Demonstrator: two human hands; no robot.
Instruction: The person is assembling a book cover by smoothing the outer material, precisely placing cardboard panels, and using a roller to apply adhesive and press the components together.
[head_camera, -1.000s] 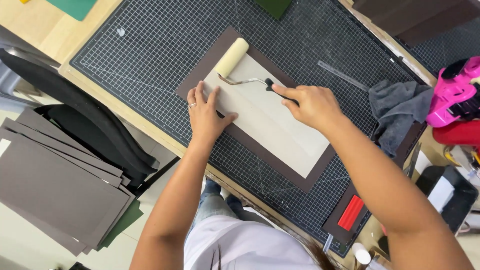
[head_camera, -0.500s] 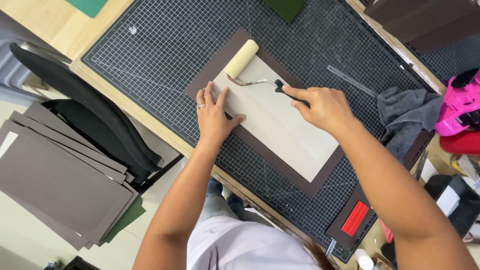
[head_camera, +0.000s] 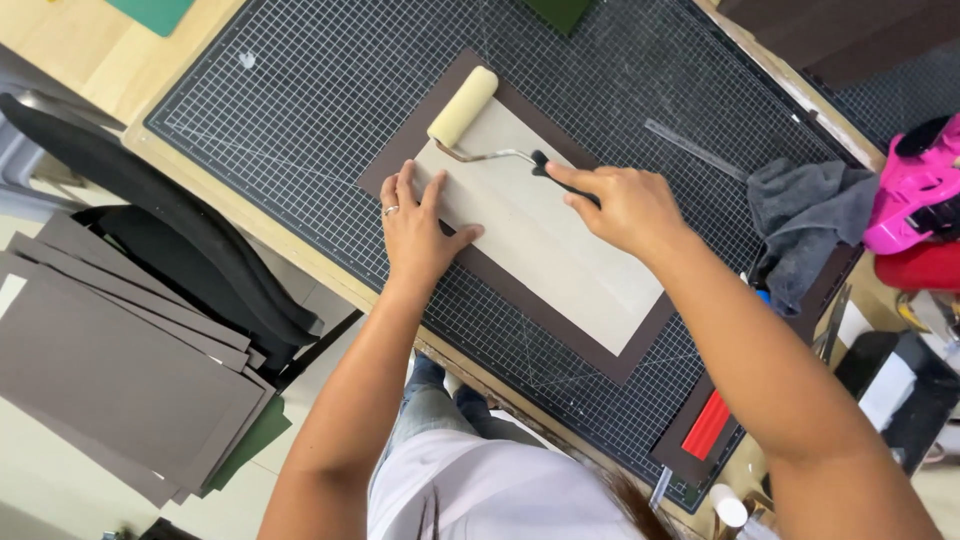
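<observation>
— What changed? Your right hand (head_camera: 622, 205) has pushed the roller (head_camera: 463, 106) a bit farther along the pale sheet (head_camera: 545, 235); the foam end now sits at the sheet's far left corner.

— How do you hold it? Your fingers are clamped on the black handle.

— And your left hand (head_camera: 418, 232)? It lies flat with fingers spread apart, pressing the pale sheet at its near left edge.

— Where is the sheet? It lies on a brown board (head_camera: 520, 300), in the middle of the grid mat (head_camera: 300, 110).

— What else is around? A grey cloth (head_camera: 800, 215) lies to the right, and a stack of brown boards (head_camera: 110, 370) sits near you on the left.
</observation>
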